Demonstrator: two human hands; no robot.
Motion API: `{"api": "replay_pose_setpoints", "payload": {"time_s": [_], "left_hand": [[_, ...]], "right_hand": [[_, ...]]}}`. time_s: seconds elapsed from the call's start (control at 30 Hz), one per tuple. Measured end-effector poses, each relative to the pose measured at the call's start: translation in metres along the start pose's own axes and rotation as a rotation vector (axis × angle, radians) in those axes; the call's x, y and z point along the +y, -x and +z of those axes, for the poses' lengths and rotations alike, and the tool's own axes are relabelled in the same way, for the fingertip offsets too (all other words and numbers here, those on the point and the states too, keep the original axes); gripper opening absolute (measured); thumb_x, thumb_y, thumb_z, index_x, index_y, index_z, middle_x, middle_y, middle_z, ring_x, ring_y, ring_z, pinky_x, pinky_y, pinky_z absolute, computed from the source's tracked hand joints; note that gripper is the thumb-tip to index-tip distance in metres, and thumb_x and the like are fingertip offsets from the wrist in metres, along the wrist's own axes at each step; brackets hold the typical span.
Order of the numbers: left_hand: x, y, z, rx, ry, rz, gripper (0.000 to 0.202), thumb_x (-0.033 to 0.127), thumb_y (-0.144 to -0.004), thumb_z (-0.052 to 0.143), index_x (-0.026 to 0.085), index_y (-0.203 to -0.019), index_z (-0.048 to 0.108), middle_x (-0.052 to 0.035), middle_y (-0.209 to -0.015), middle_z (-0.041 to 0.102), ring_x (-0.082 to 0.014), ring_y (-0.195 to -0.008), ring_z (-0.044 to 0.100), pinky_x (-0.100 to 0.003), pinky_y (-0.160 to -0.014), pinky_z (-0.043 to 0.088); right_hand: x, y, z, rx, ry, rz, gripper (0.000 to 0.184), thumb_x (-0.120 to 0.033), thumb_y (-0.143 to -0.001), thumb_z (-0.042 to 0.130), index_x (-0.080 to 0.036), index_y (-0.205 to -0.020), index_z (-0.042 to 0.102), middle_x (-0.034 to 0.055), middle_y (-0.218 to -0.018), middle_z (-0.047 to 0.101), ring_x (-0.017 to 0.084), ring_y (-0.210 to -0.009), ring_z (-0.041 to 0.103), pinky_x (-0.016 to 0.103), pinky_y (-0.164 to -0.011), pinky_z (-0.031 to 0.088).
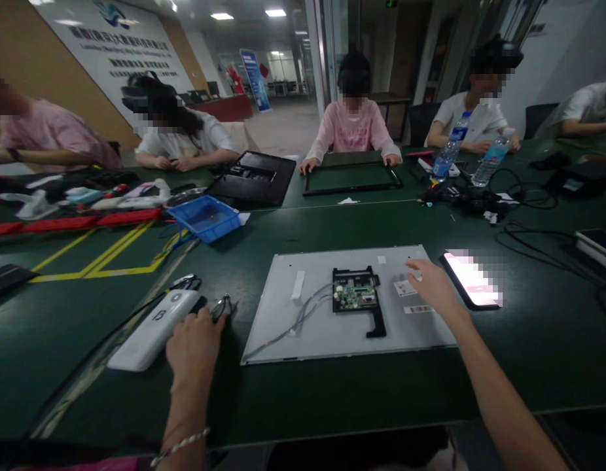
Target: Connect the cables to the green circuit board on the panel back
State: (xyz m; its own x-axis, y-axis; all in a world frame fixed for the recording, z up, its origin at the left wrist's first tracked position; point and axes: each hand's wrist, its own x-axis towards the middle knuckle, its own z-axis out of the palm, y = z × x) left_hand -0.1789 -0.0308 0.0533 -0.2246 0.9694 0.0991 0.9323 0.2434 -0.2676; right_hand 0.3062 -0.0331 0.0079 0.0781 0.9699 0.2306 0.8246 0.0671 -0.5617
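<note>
1. A phone lies at 3 o'clock of the panel, a blue tray at 10 and a white pack at 9.
2. The panel lies flat mid-table, grey, with a board and wires on top.
3. The right hand rests spread and empty at its 2 o'clock corner.
4. The left hand is beside the pack, fingertips at a metal tool; grip unclear.

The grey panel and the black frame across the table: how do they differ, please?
The grey panel is pale and solid, with a circuit board; the black frame is dark and open-centred. The right hand touches the panel; another person's hands hold the frame. Both lie flat.
</note>
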Motion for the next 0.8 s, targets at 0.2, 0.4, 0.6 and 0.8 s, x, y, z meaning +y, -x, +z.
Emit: {"api": "replay_pose_setpoints", "payload": {"time_s": [0.2, 0.4, 0.6, 0.8], "left_hand": [[0.003, -0.002, -0.006, -0.068, 0.067, -0.067, 0.047, 0.047, -0.09, 0.031, 0.009, -0.104, 0.055, -0.0224, -0.104, 0.056, -0.0367, -0.096, 0.055, -0.042, -0.07, 0.046], [0.006, -0.004, -0.014, -0.12, 0.101, -0.113, 0.048, 0.047, -0.087, 0.038, 0.01, -0.113, 0.051, -0.0228, -0.108, 0.055, -0.0383, -0.097, 0.055, -0.044, -0.07, 0.046], [0.064, 0.005, -0.053, 0.284, 0.122, 0.044, 0.04, 0.035, -0.088, 0.041, 0.011, -0.12, 0.047, -0.0201, -0.126, 0.046, -0.0357, -0.119, 0.041, -0.048, -0.089, 0.039], [0.154, -0.009, -0.072, 0.302, 0.423, 0.519, 0.037, 0.03, -0.089, 0.044, 0.014, -0.123, 0.047, -0.0139, -0.125, 0.05, -0.0266, -0.121, 0.043, -0.04, -0.1, 0.035]], "right_hand": [[0.002, 0.01, 0.0, -0.141, -0.027, -0.068, 0.033, -0.032, -0.076, 0.056, -0.02, -0.106, 0.063, 0.0089, -0.105, 0.061, 0.023, -0.094, 0.059, 0.037, -0.083, 0.046], [0.004, 0.009, 0.002, -0.203, -0.071, -0.028, 0.029, -0.025, -0.076, 0.054, -0.02, -0.103, 0.065, 0.0086, -0.102, 0.06, 0.021, -0.089, 0.059, 0.035, -0.08, 0.047], [0.01, 0.008, 0.007, -0.155, -0.086, -0.037, 0.028, -0.023, -0.075, 0.053, -0.021, -0.1, 0.066, 0.0083, -0.1, 0.062, 0.021, -0.089, 0.06, 0.035, -0.08, 0.048], [0.011, 0.006, 0.012, -0.106, -0.069, -0.027, 0.024, -0.025, -0.076, 0.053, -0.021, -0.095, 0.066, 0.008, -0.1, 0.061, 0.021, -0.089, 0.06, 0.036, -0.08, 0.048]]}}
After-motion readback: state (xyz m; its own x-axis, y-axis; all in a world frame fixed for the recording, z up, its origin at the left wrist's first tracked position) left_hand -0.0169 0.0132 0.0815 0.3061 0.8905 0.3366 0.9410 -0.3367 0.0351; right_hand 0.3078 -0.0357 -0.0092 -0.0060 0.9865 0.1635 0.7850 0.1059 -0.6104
